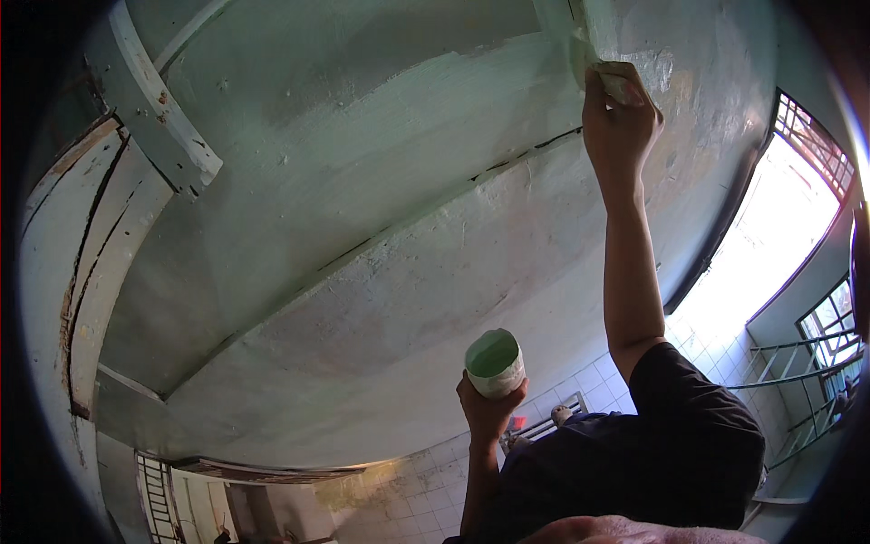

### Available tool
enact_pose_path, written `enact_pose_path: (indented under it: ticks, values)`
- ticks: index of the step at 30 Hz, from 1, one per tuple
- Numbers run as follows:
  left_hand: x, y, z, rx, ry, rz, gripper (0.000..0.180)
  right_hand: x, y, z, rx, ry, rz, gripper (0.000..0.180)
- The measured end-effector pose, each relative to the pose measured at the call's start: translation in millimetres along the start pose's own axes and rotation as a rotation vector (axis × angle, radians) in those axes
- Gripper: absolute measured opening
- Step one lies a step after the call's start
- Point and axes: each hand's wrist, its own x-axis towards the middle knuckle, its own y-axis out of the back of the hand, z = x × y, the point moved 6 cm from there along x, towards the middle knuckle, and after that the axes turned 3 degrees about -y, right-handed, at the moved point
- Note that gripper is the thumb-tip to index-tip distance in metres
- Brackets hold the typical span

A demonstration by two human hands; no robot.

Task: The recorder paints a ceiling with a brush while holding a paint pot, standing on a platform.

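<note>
My left hand [489,408] is wrapped round a white tub [500,384], held upright at waist height. Pale green paint [492,354] shows inside it, below an uneven rim. My right arm reaches up and forward, and my right hand [623,113] is closed against the wall. Its fingers pinch a pale tool [622,88], which looks like a paintbrush; its tip is mostly hidden by the hand and blends with the wall. Around it the wall [408,109] carries pale green paint in patches, with a wet shine to the right of the hand.
A cracked ledge [362,249] runs slantwise across the wall. Worn wooden boards [95,263] stand at the left. Under my feet are metal bars [544,428], with a red object [517,422] beside them. Far below lies a tiled floor [435,490]. Green metal rails [797,363] stand at the right near a bright doorway [770,227].
</note>
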Motion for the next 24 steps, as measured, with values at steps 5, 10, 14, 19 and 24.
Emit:
enact_pose_path:
  ticks: [5, 10, 14, 19, 24]
  values:
    - [0, -3, 1, 0.016, -0.015, -0.034, 0.073, -44, -54, -53, 0.112, 0.185, -0.130, 0.013]
    - [3, -10, 2, -0.030, -0.028, 0.025, 0.066, -82, -86, -115, 0.662, 0.125, -0.522, 0.019]
    - [3, -8, 3, -0.015, -0.069, 0.036, 0.066, -28, -82, -48, 0.660, -0.181, -0.460, 0.006]
    - [-1, -1, -3, -0.010, -0.028, 0.031, 0.066, 47, -34, 51, 0.346, -0.276, -0.192, 0.006]
    - [-4, 6, -3, -0.009, -0.020, 0.052, 0.066, 50, -22, 16, 0.012, -0.019, -0.087, 0.008]
